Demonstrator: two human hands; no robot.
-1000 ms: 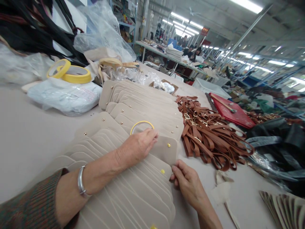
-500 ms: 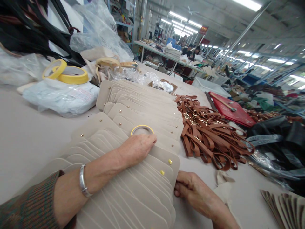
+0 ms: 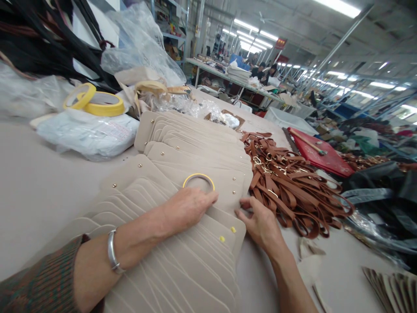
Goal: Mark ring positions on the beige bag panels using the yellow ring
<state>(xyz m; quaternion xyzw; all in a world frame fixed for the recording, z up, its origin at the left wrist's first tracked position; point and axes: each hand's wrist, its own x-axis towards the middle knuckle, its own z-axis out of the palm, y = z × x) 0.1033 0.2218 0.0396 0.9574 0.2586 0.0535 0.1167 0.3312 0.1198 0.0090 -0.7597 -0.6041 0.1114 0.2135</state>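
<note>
Table (image 3: 42, 187) | left hand (image 3: 189, 206): one tape roll (image 3: 198, 175) | panels (image 3: 169, 271): two yellow bits (image 3: 233, 229)

Bright ceiling tubes (image 3: 340, 7), smeary outer edges.

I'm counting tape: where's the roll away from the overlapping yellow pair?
In the head view, the roll is central, over the beige panels, partly covered by the left hand.

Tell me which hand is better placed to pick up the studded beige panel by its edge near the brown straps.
Probably the right hand: it is open, right beside that edge of the beige panel. The left hand looks occupied, closed over the yellow tape roll.
</note>
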